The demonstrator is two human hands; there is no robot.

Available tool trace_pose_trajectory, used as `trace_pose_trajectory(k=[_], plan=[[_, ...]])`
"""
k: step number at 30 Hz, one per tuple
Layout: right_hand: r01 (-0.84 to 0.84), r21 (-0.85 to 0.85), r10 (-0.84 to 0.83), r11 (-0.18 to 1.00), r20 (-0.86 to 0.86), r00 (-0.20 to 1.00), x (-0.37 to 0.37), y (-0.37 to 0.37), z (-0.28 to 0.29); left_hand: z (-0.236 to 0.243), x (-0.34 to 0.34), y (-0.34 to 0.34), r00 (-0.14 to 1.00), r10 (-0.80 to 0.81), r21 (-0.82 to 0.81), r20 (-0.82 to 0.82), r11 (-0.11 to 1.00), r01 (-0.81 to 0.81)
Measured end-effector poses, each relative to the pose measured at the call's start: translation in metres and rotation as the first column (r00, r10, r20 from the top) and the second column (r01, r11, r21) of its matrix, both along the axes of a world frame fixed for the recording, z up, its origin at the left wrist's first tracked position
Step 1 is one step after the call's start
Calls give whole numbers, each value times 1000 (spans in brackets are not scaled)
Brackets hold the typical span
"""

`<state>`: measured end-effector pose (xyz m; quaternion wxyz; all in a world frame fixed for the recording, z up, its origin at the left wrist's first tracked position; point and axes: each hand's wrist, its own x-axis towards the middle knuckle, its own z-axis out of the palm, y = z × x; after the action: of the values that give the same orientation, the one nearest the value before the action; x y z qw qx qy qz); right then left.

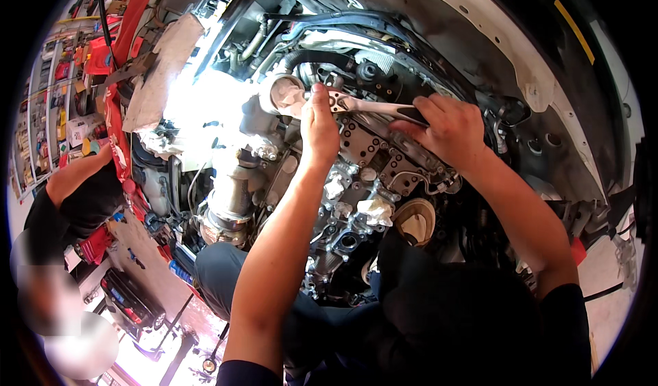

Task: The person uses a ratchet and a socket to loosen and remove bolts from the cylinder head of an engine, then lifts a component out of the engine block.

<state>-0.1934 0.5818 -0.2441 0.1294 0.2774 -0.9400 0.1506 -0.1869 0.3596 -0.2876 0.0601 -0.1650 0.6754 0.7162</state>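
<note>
A metal ratchet wrench with a dark grip [370,107] lies nearly level across the engine [356,142]. My left hand [319,129] is closed around its head end, thumb raised along it, and my right hand [449,129] grips the handle's right end. Just left of the wrench head is a round metal housing [277,91] with pale crumpled material in it. Below my hands lie bare metal engine parts, a crumpled white wad [375,211] and a round beige-rimmed opening [413,227]. What the wrench head sits on is hidden by my left hand.
A co-worker in a dark shirt [82,201] reaches toward a red fender cover [116,132] on the left. Beyond are shelves of supplies [51,98] and a dark car [133,300]. A very bright glare [205,105] washes out part of the engine bay. My legs are below the engine.
</note>
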Motion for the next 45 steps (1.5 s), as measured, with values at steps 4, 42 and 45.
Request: trace_pose_trajectory(k=[4, 42, 45], plan=[[-50, -23, 50, 998, -20, 999, -6, 4, -1, -3, 1, 8, 991, 134, 169, 5, 977, -133], [-437, 386, 100, 812, 645, 757, -45, -46, 49, -28, 27, 20, 926, 154, -534, -346, 779, -329], [-395, 411, 370, 822, 142, 918, -93, -38, 15, -23, 25, 25, 950, 134, -618, -282, 732, -287]])
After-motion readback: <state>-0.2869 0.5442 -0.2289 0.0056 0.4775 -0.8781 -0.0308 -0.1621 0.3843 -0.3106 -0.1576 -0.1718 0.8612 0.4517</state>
